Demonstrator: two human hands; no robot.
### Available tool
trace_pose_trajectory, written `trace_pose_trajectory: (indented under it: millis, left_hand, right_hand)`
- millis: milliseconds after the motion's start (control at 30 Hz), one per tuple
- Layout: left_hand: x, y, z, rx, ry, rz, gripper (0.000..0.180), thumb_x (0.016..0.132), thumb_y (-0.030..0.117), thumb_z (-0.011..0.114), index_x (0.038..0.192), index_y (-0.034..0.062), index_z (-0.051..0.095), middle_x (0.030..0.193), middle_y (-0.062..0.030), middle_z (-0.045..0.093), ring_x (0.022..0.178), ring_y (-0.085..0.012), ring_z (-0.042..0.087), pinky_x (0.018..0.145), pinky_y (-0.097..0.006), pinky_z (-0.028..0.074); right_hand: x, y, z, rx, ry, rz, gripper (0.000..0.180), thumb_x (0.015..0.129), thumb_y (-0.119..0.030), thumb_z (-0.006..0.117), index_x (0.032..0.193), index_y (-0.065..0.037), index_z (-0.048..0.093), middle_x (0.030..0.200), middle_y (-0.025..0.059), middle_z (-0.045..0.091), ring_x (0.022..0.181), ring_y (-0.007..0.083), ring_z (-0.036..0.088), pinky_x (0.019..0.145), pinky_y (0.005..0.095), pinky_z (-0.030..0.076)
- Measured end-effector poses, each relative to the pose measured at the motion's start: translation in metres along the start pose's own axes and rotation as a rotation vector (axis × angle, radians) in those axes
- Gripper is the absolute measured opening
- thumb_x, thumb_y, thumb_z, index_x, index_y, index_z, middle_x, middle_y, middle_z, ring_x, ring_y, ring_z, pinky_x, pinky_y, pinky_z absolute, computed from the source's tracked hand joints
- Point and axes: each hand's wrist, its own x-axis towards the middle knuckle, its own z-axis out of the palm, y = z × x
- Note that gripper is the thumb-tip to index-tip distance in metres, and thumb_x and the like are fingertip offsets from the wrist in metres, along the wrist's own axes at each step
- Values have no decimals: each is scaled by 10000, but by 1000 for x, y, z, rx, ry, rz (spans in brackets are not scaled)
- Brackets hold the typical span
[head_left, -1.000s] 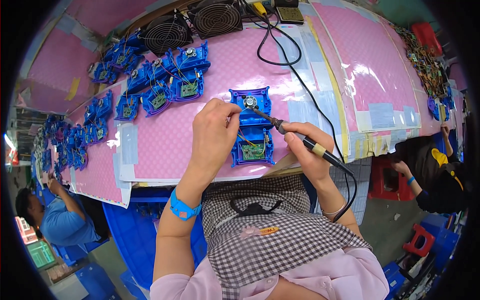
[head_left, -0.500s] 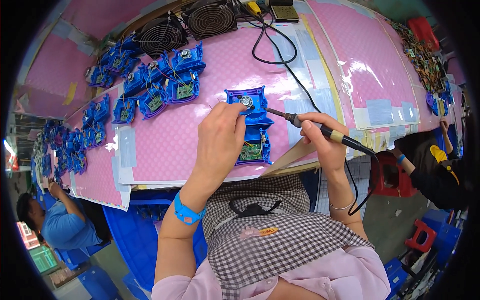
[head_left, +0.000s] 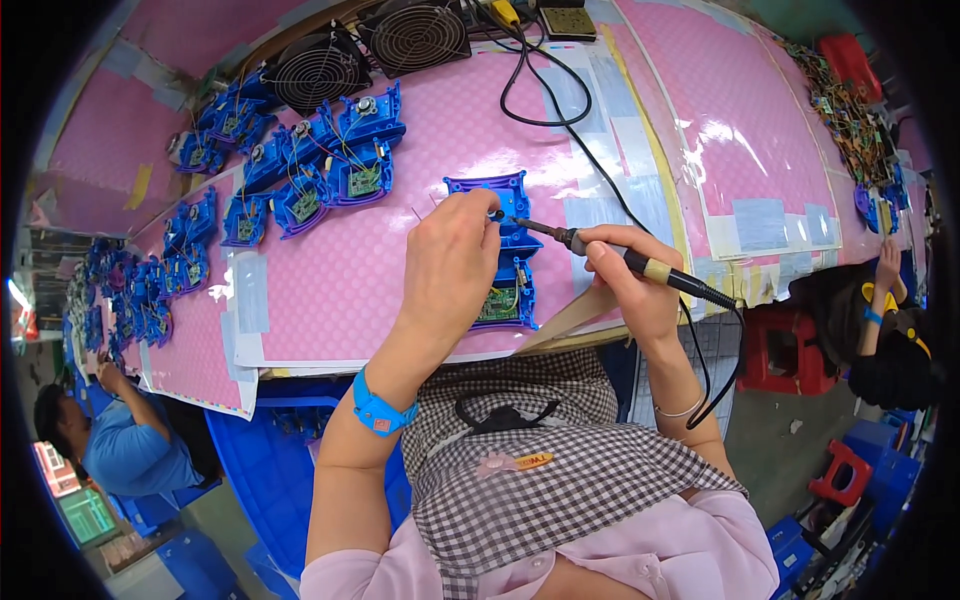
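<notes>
My right hand point(head_left: 638, 285) grips a soldering iron point(head_left: 562, 236) like a pen, its tip pointing left at the upper part of an open blue plastic housing point(head_left: 518, 242). Above that part my left hand point(head_left: 452, 262) is closed, fingertips pinched together close to the iron's tip. What they pinch is hidden, and the hand covers the round metal speaker. A thin wire end pokes out left of the knuckles. In the housing's lower half sits a green circuit board point(head_left: 497, 303) with coloured wires, partly behind my left hand.
Several similar wired blue housings point(head_left: 362, 180) stand to the left. Two black fans point(head_left: 414, 40) line the back edge. The iron's black cable point(head_left: 605, 180) crosses the pink table cover point(head_left: 340, 290). Co-workers sit at both sides; a blue crate point(head_left: 260, 470) is below the table.
My left hand has shifted slightly right and up, now covering the speaker. The iron has moved a little left, its tip now nearer my left fingertips. The housing has slid slightly left.
</notes>
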Motion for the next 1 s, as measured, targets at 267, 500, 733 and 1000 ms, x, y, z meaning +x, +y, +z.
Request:
trace_pose_trajectory:
  millis: [267,500,733,1000]
  left_hand:
    - [5,-4,7,66,56,35,162,745,14,661,905,21,638,729,-105,635,629,-246,615,558,-347,465]
    - [-1,-3,-13,36,184,83,85,803,43,624,874,3,649,815,-132,624,711,-270,617,614,-385,478]
    - [-34,-46,-39,-386,274,-509,202,773,132,744,924,4,706,700,6,535,622,-68,376,535,-222,296]
    - [-25,-26,-16,-109,386,-144,168,764,116,746,880,3,703,745,-41,602,632,-78,450,534,-250,359]
  right_hand:
    - [2,-1,1,-74,-2,-132,149,827,-67,648,951,-4,701,735,57,659,607,80,582,539,201,437]
    - [0,-1,4,-97,-23,-194,151,831,-69,644,951,5,696,776,63,665,633,85,586,557,202,441]
    - [0,-3,-2,-63,25,-131,153,839,-59,628,959,15,687,759,65,650,588,80,566,539,199,440]
    - [-1,2,2,-51,5,-104,145,837,-69,639,951,2,695,724,47,639,582,73,557,529,196,429]
